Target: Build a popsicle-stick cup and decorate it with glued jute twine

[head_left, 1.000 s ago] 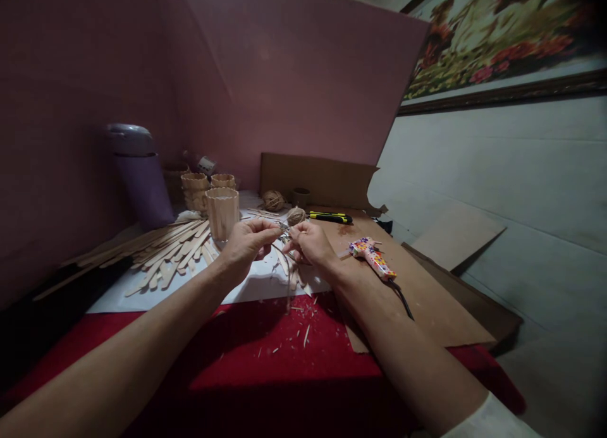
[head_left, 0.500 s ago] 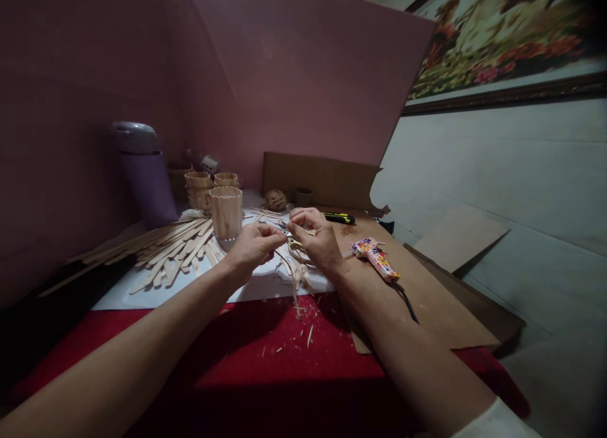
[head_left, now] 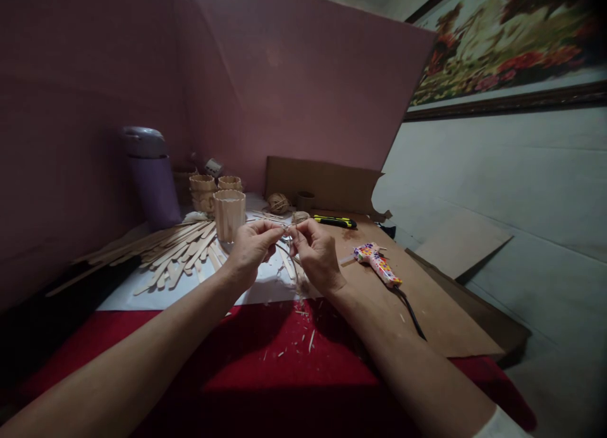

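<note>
My left hand (head_left: 252, 247) and my right hand (head_left: 317, 251) meet above the white sheet, fingertips pinched close together. Between them runs a thin piece of brown twine (head_left: 296, 268), a loose end dangling below the fingers of my right hand. The exact grip is too small to make out. Just past the hands sits a ball of twine (head_left: 277, 203), with a smaller bundle of twine (head_left: 300, 217) nearer. Left of my left hand stands a cup made of wooden sticks (head_left: 229, 215).
Flat wooden sticks (head_left: 183, 251) fan out at left, before a purple bottle (head_left: 154, 188). More stick cups (head_left: 203, 194) stand behind. On the cardboard (head_left: 427, 318) at right lie a flowered glue gun (head_left: 378, 264) and a yellow-black utility knife (head_left: 336, 221). Wood scraps litter the red cloth (head_left: 265, 362).
My right hand has moved down and turned so its fingers point toward my left fingertips. The scissors seen under it earlier are now mostly hidden. The view has shifted slightly.
</note>
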Motion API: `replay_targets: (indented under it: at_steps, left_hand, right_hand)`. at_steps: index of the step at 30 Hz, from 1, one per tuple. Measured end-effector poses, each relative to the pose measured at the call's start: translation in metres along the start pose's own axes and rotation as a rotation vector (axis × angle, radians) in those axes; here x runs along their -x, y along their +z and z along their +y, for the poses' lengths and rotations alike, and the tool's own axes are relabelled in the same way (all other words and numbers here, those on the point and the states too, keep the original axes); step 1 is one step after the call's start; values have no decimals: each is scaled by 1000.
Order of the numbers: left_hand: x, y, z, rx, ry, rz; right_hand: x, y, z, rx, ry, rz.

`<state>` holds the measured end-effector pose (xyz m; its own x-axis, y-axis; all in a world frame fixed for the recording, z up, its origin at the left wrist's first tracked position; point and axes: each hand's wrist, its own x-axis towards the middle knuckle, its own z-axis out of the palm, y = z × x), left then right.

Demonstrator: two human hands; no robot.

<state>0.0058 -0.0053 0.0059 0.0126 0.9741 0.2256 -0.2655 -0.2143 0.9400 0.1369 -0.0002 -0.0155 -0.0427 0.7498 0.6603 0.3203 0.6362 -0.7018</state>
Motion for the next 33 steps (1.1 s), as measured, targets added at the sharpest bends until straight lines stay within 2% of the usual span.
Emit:
replay_targets:
  at_steps: [4,10,18,21,26,30,33]
  left_hand:
    - [0,-1,-1,38,-13,-36]
    - [-1,-3,-2,90,-51,-69]
    - [-3,-4,-3,50,-103,-36]
    - [-4,-4,-2,51,-110,-14]
    - [-6,-4,-3,45,-91,40]
    - [-8,-6,-5,30,-71,87]
    - [-10,-7,-6,1,-61,131]
  right_hand:
    - [0,1,1,-129,95,-63]
    - [-4,0,6,-16,36,-77]
    - [-4,0,5,-39,32,-88]
    - [-5,1,5,-151,107,-82]
    - [-7,4,4,-344,340,-109]
    - [-4,5,1,-275,431,-178]
    - [-2,3,-2,-94,361,-154]
